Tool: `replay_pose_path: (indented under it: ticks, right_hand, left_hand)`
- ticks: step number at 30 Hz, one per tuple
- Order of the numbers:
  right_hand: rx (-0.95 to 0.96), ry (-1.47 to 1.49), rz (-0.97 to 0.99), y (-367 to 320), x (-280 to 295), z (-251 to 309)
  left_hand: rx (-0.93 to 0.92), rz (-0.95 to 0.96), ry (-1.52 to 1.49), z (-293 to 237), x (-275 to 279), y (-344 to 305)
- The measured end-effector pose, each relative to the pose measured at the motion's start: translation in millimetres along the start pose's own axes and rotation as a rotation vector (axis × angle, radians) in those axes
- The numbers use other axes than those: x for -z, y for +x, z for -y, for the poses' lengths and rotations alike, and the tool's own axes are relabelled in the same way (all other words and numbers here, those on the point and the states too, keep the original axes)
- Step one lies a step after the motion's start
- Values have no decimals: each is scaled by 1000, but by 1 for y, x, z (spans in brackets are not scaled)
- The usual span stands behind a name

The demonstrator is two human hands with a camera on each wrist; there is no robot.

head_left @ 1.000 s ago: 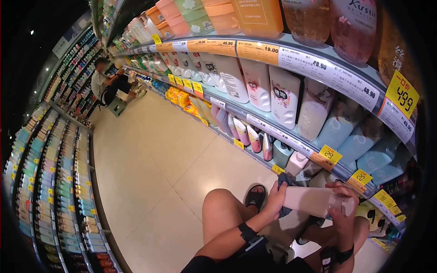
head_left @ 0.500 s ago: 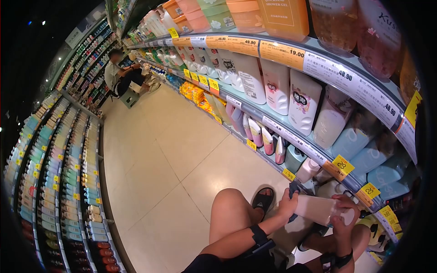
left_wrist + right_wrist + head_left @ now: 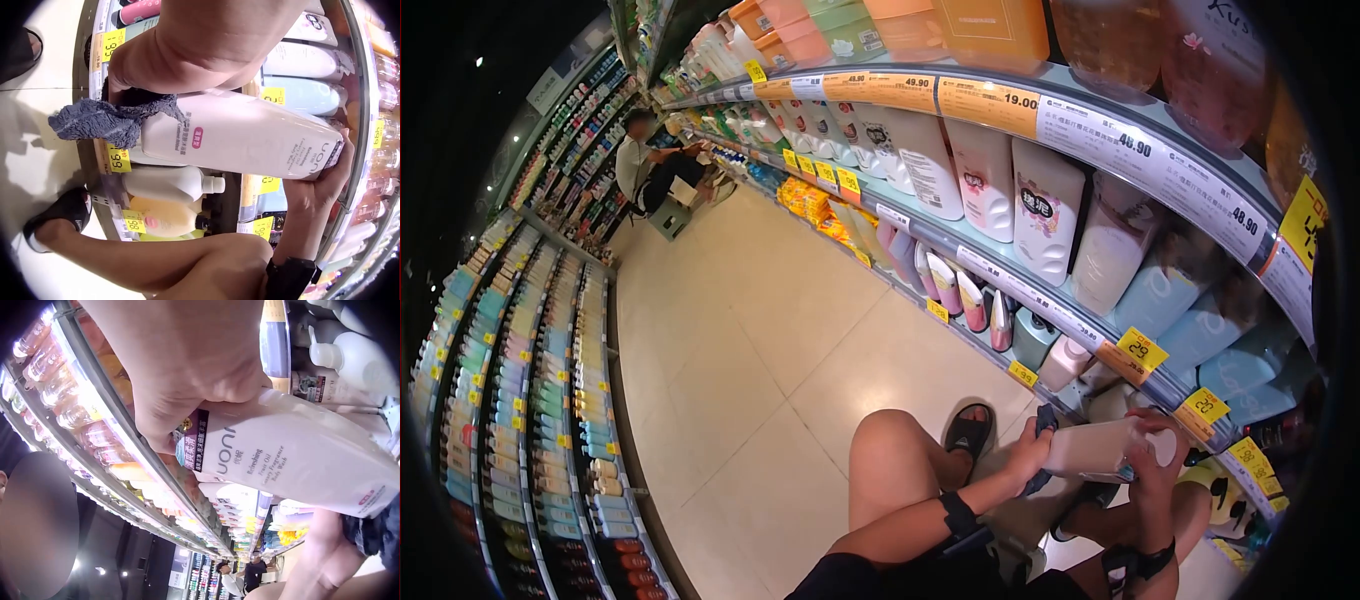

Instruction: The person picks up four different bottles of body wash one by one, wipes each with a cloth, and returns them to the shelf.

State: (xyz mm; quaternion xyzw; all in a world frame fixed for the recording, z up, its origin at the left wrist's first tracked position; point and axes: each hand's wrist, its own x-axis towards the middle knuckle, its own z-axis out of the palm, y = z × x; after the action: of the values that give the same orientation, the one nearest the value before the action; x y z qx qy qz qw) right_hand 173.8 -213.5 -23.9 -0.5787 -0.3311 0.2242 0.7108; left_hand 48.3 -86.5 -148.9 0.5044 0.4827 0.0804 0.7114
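Bottle [image 3: 1090,450], pale pink and lettered "Body Wash", lies tilted on its side at the near right, held in the air between two hands over the person's lap. Right hand [image 3: 1152,465] has its fingers clamped on the right end, beside a dark sticker. Left hand [image 3: 1030,455] is at the other end, its fingers curled round a grey-blue cloth [image 3: 115,119] that touches the bottle; the left wrist view hides how each of those fingers lies.

Shelf [image 3: 1020,280] on the right curves away to the far side, carrying white bottles [image 3: 1045,215] and, nearer, blue bottles [image 3: 1160,290]. Yellow tags [image 3: 1138,348] line its edge, and an orange tub [image 3: 992,35] stands on the level above. Low on the right, a white bottle [image 3: 165,182] sits beside a yellow bottle [image 3: 165,219]. Yellow packs [image 3: 802,200] lie farther along, low down.

Floor [image 3: 740,390] of pale tiles runs between this side and the many bottles [image 3: 547,405] ranged on the left. Sandal [image 3: 970,430], black, is on the person's near foot. Another person [image 3: 635,165] sits at the far left on a green stool [image 3: 670,218].
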Motion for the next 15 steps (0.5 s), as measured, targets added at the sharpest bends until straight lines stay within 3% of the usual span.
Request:
replay_pose_path:
  ticks: [4,15]
  right_hand:
    - [-9,-117,16,0,-3,3]
    - [3,-156,28,0,-3,9]
  left_hand:
    - [64,56,130,-6,-2,-9]
    - [75,86,51,-5,-6,-8]
